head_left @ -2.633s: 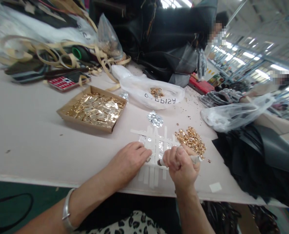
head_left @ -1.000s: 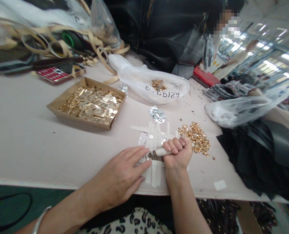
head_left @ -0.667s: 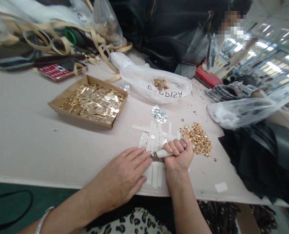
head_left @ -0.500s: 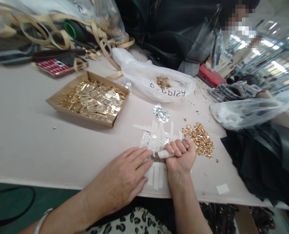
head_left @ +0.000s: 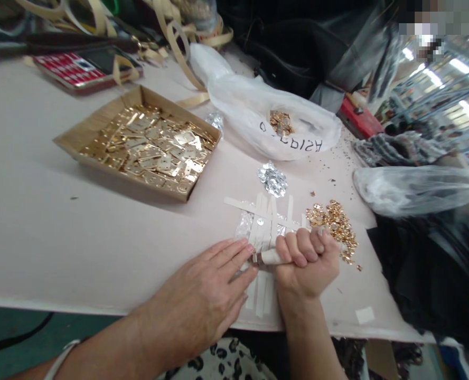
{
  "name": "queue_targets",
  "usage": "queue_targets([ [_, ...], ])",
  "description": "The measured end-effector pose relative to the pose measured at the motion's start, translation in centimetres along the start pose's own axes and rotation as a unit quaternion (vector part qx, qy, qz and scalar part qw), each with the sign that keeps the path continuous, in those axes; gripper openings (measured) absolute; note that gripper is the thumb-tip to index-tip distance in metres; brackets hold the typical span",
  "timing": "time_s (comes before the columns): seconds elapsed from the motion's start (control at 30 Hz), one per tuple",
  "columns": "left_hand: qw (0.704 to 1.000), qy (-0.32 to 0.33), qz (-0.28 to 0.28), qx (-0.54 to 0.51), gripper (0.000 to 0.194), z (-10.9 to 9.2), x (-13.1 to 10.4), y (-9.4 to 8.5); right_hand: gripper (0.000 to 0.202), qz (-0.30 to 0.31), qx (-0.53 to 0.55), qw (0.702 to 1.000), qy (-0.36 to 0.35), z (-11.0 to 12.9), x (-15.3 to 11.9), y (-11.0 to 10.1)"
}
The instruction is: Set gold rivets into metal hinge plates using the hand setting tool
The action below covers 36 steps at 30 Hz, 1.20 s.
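Note:
My right hand (head_left: 308,261) is closed in a fist around a hand tool with a white, wrapped-looking handle (head_left: 272,257). Its short metal end points left, at the fingertips of my left hand (head_left: 214,285). That hand lies flat with its fingers stretched out, pressing on the work surface; whatever is under the fingertips is mostly hidden. Beneath both hands are white tape strips (head_left: 261,293), crossed over clear plastic on the table. A small round silver disc (head_left: 260,222) sits on the strips just beyond the tool.
A cardboard tray (head_left: 155,189) of gold metal plates stands left. Silver discs (head_left: 273,179) lie in a pile ahead, gold fittings (head_left: 339,224) to the right. Behind are a white plastic bag (head_left: 234,100) and a red phone (head_left: 72,71). Black material (head_left: 416,264) covers the right side.
The view has shifted, so the tray and phone sit higher in it. My right fist still grips the tool and my left hand stays flat beside its tip.

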<state>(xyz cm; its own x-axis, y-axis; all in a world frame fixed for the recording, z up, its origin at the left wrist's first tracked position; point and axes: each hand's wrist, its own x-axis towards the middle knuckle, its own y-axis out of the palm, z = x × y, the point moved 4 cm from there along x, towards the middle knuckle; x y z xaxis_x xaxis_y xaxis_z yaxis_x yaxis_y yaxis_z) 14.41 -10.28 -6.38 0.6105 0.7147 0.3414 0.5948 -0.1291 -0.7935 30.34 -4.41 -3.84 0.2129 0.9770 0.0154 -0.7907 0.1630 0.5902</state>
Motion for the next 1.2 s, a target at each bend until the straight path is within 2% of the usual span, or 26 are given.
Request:
queue_targets([
  [0.1, 1.0, -0.003, 0.009, -0.012, 0.033, 0.1, 0.2, 0.0, 0.04, 0.081, -0.068, 0.994, -0.035, 0.1, -1.0, 2.0],
  [0.17, 1.0, -0.002, 0.01, -0.026, 0.033, 0.1, 0.2, -0.1, 0.039, 0.139, -0.169, 0.974, -0.068, -0.1, -2.1, 3.1],
  [0.27, 0.999, 0.01, -0.006, -0.053, 0.033, 0.1, 0.1, -0.4, 0.033, 0.234, -0.357, 0.892, -0.152, -0.6, -3.8, 4.4],
  [0.3, 0.998, 0.013, -0.011, -0.061, 0.032, 0.1, 0.0, -0.6, 0.032, 0.248, -0.389, 0.871, -0.171, -0.6, -4.1, 4.6],
  [0.33, 0.998, 0.013, -0.013, -0.067, 0.028, 0.1, -0.2, -0.6, 0.033, 0.248, -0.397, 0.866, -0.177, -0.5, -4.2, 4.7],
  [0.37, 0.997, 0.01, -0.014, -0.07, 0.023, 0.1, -0.4, -0.7, 0.034, 0.232, -0.382, 0.879, -0.166, -0.2, -4.0, 4.7],
  [0.43, 0.997, -0.007, -0.023, -0.075, 0.014, 0.3, -0.8, -0.9, 0.038, 0.183, -0.307, 0.925, -0.131, 1.0, -3.4, 4.7],
  [0.5, 0.995, -0.021, -0.051, -0.079, 0.012, 0.4, -1.1, -1.2, 0.04, 0.15, -0.226, 0.953, -0.134, 2.6, -2.9, 5.2],
  [0.57, 0.993, -0.027, -0.077, -0.086, 0.012, 0.4, -1.2, -1.3, 0.04, 0.137, -0.175, 0.958, -0.181, 3.8, -2.8, 5.6],
  [0.63, 0.991, -0.032, -0.089, -0.091, 0.011, 0.3, -1.1, -1.3, 0.041, 0.138, -0.164, 0.958, -0.189, 3.3, -2.8, 5.4],
  [0.73, 0.992, -0.041, -0.087, -0.086, 0.012, 0.3, -1.0, -1.0, 0.042, 0.137, -0.168, 0.973, -0.078, 0.3, -2.5, 3.9],
  [0.8, 0.994, -0.036, -0.08, -0.07, 0.014, 0.3, -1.0, -0.9, 0.042, 0.127, -0.182, 0.973, -0.065, -0.1, -2.5, 2.8],
  [0.83, 0.995, -0.032, -0.079, -0.059, 0.014, 0.3, -1.0, -1.0, 0.043, 0.121, -0.213, 0.966, -0.08, 0.4, -2.5, 2.2],
  [0.9, 0.995, -0.032, -0.085, -0.031, 0.013, 0.2, -0.9, -1.0, 0.045, 0.119, -0.342, 0.925, -0.116, 2.2, -2.6, 1.4],
  [0.93, 0.995, -0.036, -0.089, -0.012, 0.016, 0.3, -0.8, -1.1, 0.046, 0.121, -0.425, 0.887, -0.132, 3.3, -2.7, 0.9],
  [1.03, 0.992, -0.048, -0.091, 0.072, 0.028, 0.4, 0.0, -0.7, 0.041, 0.142, -0.649, 0.734, -0.145, 5.3, -3.1, -1.0],
  [1.1, 0.986, -0.044, -0.089, 0.131, 0.033, 0.4, 0.6, 0.0, 0.032, 0.149, -0.738, 0.644, -0.137, 5.3, -3.4, -2.7],
  [1.13, 0.983, -0.038, -0.089, 0.154, 0.034, 0.5, 1.0, 0.3, 0.028, 0.151, -0.767, 0.609, -0.134, 5.0, -3.6, -3.5],
  [1.2, 0.979, -0.021, -0.094, 0.18, 0.032, 0.7, 1.5, 1.0, 0.025, 0.152, -0.798, 0.567, -0.139, 4.4, -3.8, -4.8],
])
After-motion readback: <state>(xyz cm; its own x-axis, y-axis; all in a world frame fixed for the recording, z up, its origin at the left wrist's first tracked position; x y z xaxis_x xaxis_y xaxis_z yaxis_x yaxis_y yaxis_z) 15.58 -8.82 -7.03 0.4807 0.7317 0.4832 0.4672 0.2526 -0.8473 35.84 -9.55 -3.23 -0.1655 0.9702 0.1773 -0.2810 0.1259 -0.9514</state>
